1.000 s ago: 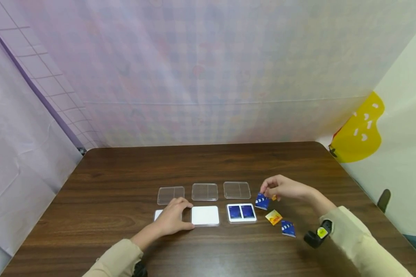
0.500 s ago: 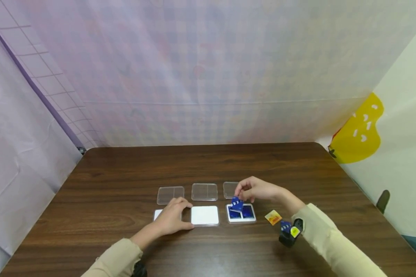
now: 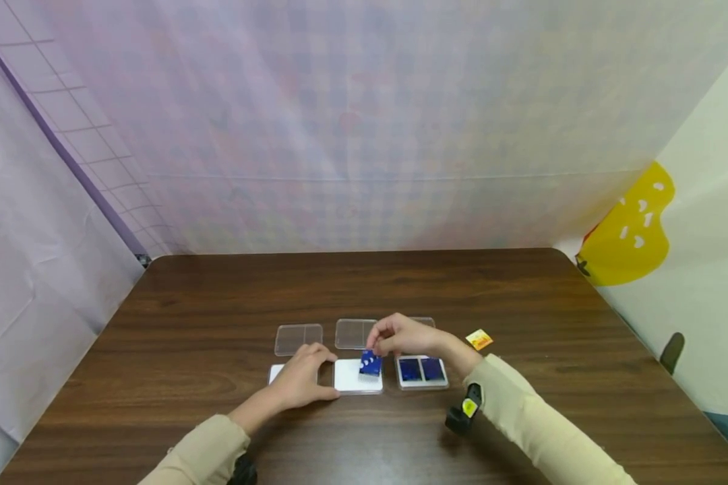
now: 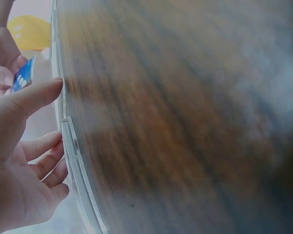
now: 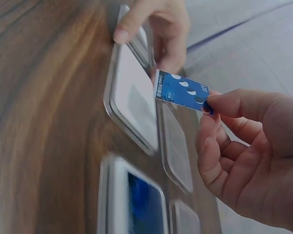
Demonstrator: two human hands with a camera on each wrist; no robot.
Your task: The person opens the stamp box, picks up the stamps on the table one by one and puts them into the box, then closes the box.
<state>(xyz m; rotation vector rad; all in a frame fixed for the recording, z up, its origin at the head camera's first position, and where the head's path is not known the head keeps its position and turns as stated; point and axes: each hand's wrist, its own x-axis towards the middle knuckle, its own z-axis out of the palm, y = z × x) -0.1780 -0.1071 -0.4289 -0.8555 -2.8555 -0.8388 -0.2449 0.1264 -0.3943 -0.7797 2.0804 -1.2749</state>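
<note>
A small blue rectangular packet with white half-moons (image 3: 370,364) was pinched in the right hand (image 3: 400,335), between thumb and fingertips, above a flat white rectangular case (image 3: 346,377). The left hand (image 3: 303,378), thumb and fingers spread wide, touched that case's left edge. To the right sat a white-framed case with two dark-blue squares (image 3: 422,385); clear plastic rectangles (image 3: 299,339) lay on the far side.

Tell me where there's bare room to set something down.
The tabletop is bare beyond the clear lids, left of them, and right of the yellow packet. It is crowded around the white cases, left hand and right hand.
</note>
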